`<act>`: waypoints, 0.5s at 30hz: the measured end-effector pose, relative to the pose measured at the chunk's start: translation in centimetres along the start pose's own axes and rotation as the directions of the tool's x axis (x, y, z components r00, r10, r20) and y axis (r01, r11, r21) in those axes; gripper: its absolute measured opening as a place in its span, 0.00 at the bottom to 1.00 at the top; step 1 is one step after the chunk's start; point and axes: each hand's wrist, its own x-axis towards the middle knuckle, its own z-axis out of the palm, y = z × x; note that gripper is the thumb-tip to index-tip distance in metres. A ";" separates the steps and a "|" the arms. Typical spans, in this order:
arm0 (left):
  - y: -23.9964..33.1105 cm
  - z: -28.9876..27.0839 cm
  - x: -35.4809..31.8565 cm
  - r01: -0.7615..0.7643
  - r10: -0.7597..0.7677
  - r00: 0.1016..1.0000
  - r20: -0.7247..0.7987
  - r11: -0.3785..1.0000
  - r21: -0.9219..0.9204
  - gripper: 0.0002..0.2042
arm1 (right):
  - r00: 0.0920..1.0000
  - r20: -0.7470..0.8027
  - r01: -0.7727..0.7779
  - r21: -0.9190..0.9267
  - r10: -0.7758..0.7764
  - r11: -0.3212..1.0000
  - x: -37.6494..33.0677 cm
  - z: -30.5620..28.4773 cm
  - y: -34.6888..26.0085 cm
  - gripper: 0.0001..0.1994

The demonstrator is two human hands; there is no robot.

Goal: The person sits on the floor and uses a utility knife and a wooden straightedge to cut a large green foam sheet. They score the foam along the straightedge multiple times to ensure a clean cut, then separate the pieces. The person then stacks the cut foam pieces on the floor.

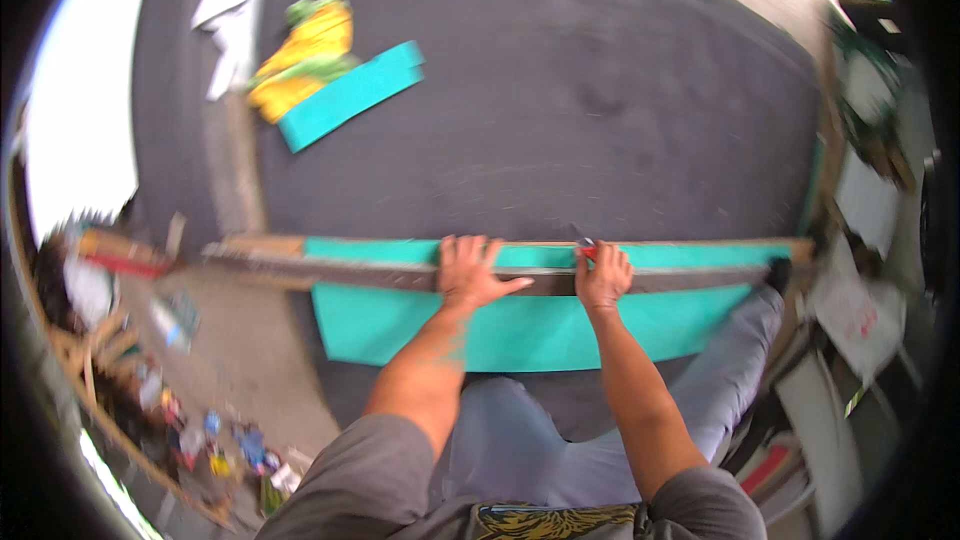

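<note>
A long wooden straightedge (pixel 330 267) lies across a teal sheet (pixel 520 325) on a dark grey mat (pixel 560 100). My left hand (pixel 470 270) presses flat on the straightedge, fingers spread. My right hand (pixel 603 275) is closed around a small red-handled cutter (pixel 588 250), its tip at the far edge of the straightedge, on the teal sheet. My legs in grey trousers lie under the sheet's near edge.
A loose teal strip (pixel 350 95) and a yellow-green cloth (pixel 305 50) lie at the mat's far left. Paint bottles and clutter (pixel 215 440) sit on the floor at lower left. Papers and boards (pixel 860 310) are stacked at the right.
</note>
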 end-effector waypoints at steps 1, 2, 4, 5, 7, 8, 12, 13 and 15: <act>0.0 0.5 -0.1 -0.008 0.008 0.999 -0.038 1.000 -0.014 0.49 | 1.000 0.008 0.018 -0.023 -0.018 1.000 -0.4 0.4 -1.7 0.21; -0.2 0.6 -0.1 -0.020 0.020 1.000 -0.022 0.999 -0.028 0.50 | 0.999 0.026 0.019 0.013 -0.019 1.000 -0.8 0.8 -3.1 0.22; 0.0 1.0 -0.2 -0.026 0.023 0.997 -0.067 0.999 -0.045 0.50 | 0.990 0.136 -0.040 -0.037 0.044 0.999 -1.0 0.8 -4.8 0.22; 0.0 0.9 -0.3 -0.024 0.018 0.996 -0.093 0.998 -0.057 0.46 | 0.994 0.104 -0.031 -0.041 0.035 0.999 -0.9 0.8 -4.9 0.22; 0.1 1.3 -0.2 -0.001 -0.007 0.994 -0.113 0.997 -0.072 0.43 | 0.996 0.083 -0.023 -0.060 0.028 0.998 -0.8 0.6 -4.8 0.21; 0.1 1.6 -0.3 0.003 -0.013 0.992 -0.124 0.997 -0.079 0.41 | 0.995 0.098 -0.021 -0.062 0.027 0.998 -0.7 0.6 -4.8 0.21; -4.9 0.5 -1.0 -0.188 0.086 0.874 -0.477 0.968 -0.169 0.26 | 0.991 0.134 -0.018 -0.050 0.025 0.999 -0.7 0.7 -4.4 0.20; -8.1 -0.6 -1.5 -0.108 -0.037 0.826 -0.562 0.969 -0.223 0.21 | 0.987 0.153 -0.032 -0.083 0.044 0.996 -0.6 0.4 -4.5 0.20; -16.4 -2.3 -3.7 0.118 -0.327 0.674 -0.662 0.933 -0.341 0.13 | 0.989 0.143 -0.035 -0.106 0.050 0.994 -0.8 0.5 -4.5 0.20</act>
